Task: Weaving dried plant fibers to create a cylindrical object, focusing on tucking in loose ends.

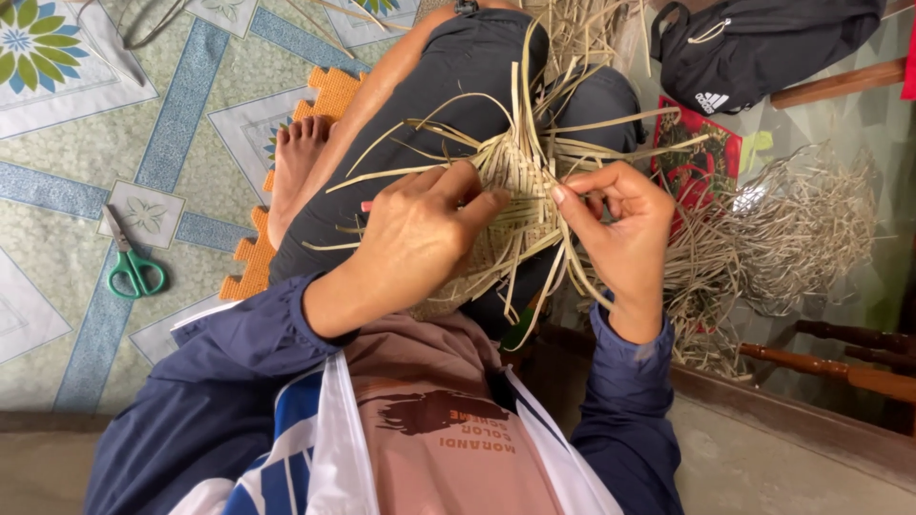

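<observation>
A half-woven mat of pale straw strips (520, 215) lies on my lap, with loose strip ends sticking out on every side. My left hand (415, 238) presses down on the woven part, its thumb and fingers pinching the weave. My right hand (625, 229) holds a loose straw strip between thumb and forefinger at the mat's right edge. Both hands nearly meet over the middle of the weave. My legs in dark trousers (458, 86) stretch away beneath the mat.
Green-handled scissors (132, 262) lie on the patterned floor covering at the left. A heap of loose straw strips (792, 229) sits at the right, over a red printed sheet (701, 157). A black bag (763, 38) is at the top right, wooden furniture legs (840, 358) at the lower right.
</observation>
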